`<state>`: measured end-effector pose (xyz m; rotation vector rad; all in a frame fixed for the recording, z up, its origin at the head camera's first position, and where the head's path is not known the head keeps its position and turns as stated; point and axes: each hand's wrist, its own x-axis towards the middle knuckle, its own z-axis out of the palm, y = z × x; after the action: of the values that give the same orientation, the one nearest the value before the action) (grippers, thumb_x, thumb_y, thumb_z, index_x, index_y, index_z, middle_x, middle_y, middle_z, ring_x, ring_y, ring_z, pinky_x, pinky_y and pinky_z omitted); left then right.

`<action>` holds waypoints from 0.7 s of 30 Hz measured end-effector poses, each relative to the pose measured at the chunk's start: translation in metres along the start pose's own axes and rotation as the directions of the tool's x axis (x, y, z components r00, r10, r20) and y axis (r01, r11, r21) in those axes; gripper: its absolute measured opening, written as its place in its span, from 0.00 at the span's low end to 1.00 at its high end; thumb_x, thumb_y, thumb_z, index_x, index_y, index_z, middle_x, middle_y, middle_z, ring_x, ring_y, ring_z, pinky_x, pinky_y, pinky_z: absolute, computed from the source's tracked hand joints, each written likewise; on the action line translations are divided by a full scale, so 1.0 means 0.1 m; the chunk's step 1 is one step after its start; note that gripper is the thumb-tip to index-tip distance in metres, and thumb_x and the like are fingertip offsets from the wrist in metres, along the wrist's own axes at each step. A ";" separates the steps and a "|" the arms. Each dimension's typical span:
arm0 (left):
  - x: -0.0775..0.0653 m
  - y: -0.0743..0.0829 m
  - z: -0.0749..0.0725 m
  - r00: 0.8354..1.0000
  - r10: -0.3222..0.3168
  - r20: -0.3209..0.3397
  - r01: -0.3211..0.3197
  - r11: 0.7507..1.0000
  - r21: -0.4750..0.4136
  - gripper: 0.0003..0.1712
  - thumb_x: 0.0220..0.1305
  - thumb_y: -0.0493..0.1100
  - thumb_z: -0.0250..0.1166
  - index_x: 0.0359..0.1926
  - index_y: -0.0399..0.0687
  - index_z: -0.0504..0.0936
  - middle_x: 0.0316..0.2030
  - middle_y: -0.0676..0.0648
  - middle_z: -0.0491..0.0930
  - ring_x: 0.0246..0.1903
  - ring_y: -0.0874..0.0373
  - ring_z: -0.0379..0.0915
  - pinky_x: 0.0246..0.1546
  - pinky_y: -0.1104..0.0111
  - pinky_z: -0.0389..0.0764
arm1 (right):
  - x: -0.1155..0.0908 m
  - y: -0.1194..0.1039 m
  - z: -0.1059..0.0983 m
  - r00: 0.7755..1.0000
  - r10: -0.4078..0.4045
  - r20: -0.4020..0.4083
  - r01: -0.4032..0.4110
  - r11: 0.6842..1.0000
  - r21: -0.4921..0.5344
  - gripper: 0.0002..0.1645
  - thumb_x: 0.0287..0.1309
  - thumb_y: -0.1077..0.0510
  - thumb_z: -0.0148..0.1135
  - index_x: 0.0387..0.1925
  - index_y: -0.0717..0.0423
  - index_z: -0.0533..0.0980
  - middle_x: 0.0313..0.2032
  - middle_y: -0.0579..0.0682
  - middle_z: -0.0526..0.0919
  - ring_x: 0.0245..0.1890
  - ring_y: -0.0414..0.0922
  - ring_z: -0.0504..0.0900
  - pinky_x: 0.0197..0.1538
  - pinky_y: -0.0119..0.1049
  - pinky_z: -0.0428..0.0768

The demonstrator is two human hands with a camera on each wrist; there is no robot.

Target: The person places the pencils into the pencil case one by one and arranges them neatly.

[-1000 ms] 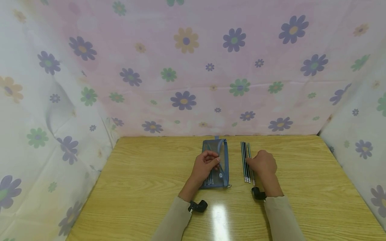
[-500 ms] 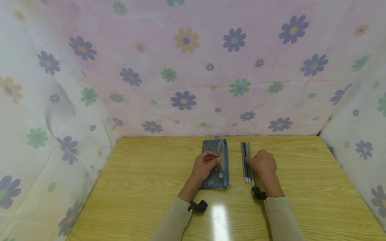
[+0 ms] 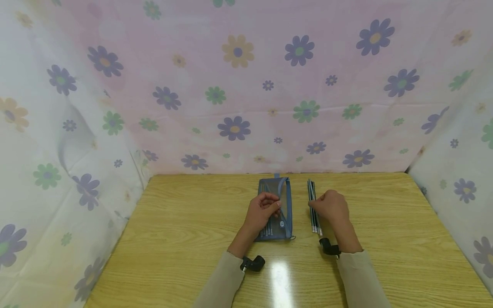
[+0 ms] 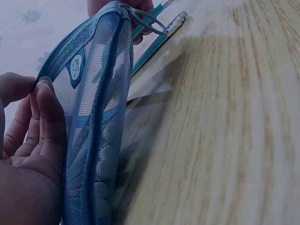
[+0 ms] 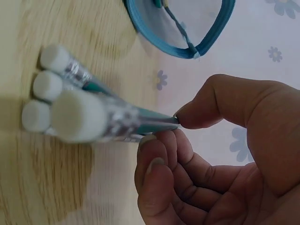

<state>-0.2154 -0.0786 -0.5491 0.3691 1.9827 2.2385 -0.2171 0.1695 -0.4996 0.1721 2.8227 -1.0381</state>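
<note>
A blue mesh zip pencil case (image 3: 289, 214) lies on the table with its mouth gaping to the right. Through the mesh, several pencils (image 3: 266, 232) show inside. My left hand (image 3: 262, 211) pinches the edge of the case's opening between thumb and fingers, clearest in the left wrist view. To the right, my right hand (image 3: 333, 209) pinches a green pencil (image 5: 77, 116) with a white eraser end, lifted a little above a few more pencils (image 3: 312, 220) on the table. Those lie side by side, and their white erasers (image 5: 54, 57) show in the right wrist view.
The wood-grain table (image 3: 185, 222) reaches back to a flowered cloth (image 3: 265, 102), which also hangs at both sides. A small ring (image 4: 147, 21) hangs from the case's near corner. Light glares on the tabletop near the front.
My right hand has shifted slightly left, bringing the pinched pencil from beside the other pencils to over them. My left hand and the case have stayed in place.
</note>
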 end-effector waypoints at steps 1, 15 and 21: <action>0.00 0.00 0.00 1.000 0.001 0.000 -0.001 1.000 -0.001 0.14 0.74 0.32 0.66 0.54 0.24 0.79 0.36 0.43 0.84 0.31 0.60 0.82 0.32 0.70 0.85 | 0.00 -0.01 0.00 1.000 -0.009 0.003 0.009 1.000 0.007 0.22 0.62 0.50 0.69 0.17 0.60 0.84 0.21 0.51 0.85 0.21 0.45 0.78 0.24 0.37 0.74; 0.00 0.01 0.00 1.000 0.000 0.002 0.000 1.000 -0.005 0.14 0.75 0.32 0.66 0.54 0.24 0.79 0.43 0.23 0.80 0.31 0.61 0.82 0.32 0.70 0.85 | -0.06 -0.17 0.07 0.995 -0.086 0.042 0.082 0.992 0.093 0.13 0.59 0.54 0.70 0.30 0.62 0.88 0.29 0.54 0.88 0.28 0.48 0.83 0.32 0.45 0.83; 0.00 -0.01 -0.01 1.000 0.009 0.003 -0.009 1.000 -0.009 0.13 0.75 0.33 0.66 0.54 0.26 0.79 0.39 0.32 0.83 0.31 0.61 0.82 0.33 0.70 0.85 | -0.06 -0.22 0.14 0.993 -0.100 0.059 0.092 0.987 0.131 0.11 0.59 0.55 0.70 0.31 0.61 0.86 0.30 0.54 0.87 0.27 0.48 0.81 0.30 0.40 0.80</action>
<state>-0.2157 -0.0791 -0.5498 0.3810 1.9723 2.2502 -0.2137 0.1431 -0.4951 0.0143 2.7309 -1.2223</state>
